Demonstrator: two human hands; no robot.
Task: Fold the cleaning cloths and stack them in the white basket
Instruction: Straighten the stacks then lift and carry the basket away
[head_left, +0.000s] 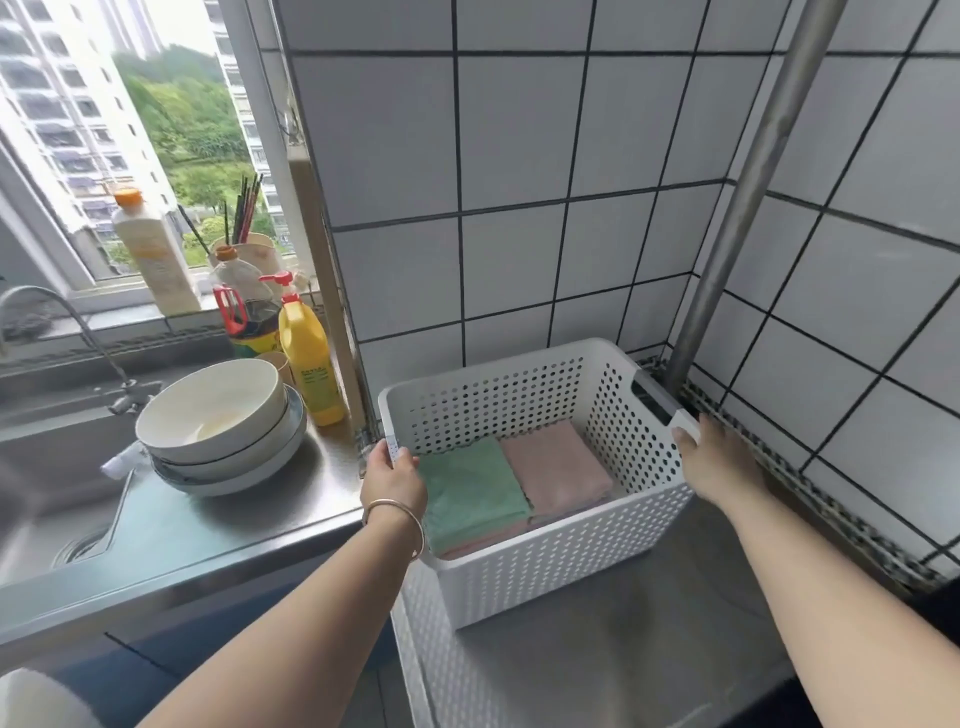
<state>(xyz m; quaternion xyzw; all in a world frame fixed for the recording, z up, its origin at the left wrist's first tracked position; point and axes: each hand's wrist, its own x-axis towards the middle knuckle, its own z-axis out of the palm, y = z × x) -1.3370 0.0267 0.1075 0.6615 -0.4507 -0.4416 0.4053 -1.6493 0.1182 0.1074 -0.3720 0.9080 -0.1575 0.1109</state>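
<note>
Nearest the camera, two bare forearms are reaching forward over the steel table (623, 649), one on each side of the white basket (545, 566). The left hand (392, 480), with a thin bangle (397, 519) lying round its wrist, is gripping the basket's left end, thumb over the rim and fingers curling round the corner. The right hand (719, 460) is holding the basket's right end at the grey-lined handle cut-out, its thumb pressing on the white rim while the other fingers are hiding behind the wall.

The basket is sitting on the table toward the right, close to the tiled corner. Inside it, folded cloths are lying flat in two stacks side by side: a green cloth (470, 493) is topping the left stack and a pink cloth (558, 465) is topping the right one, the two touching along their inner edges. More folded layers are showing beneath them through the near wall.

Left of the basket, a pile of pale bowls (218, 415) is resting on the table beside the sink (47, 488). Farther back, a yellow bottle (309, 364) is standing by the wall, with an oil bottle (244, 301) just behind it. A steel pole (753, 187) is rising behind the basket's far right corner, and a white bottle (153, 254) is standing on the far windowsill.
</note>
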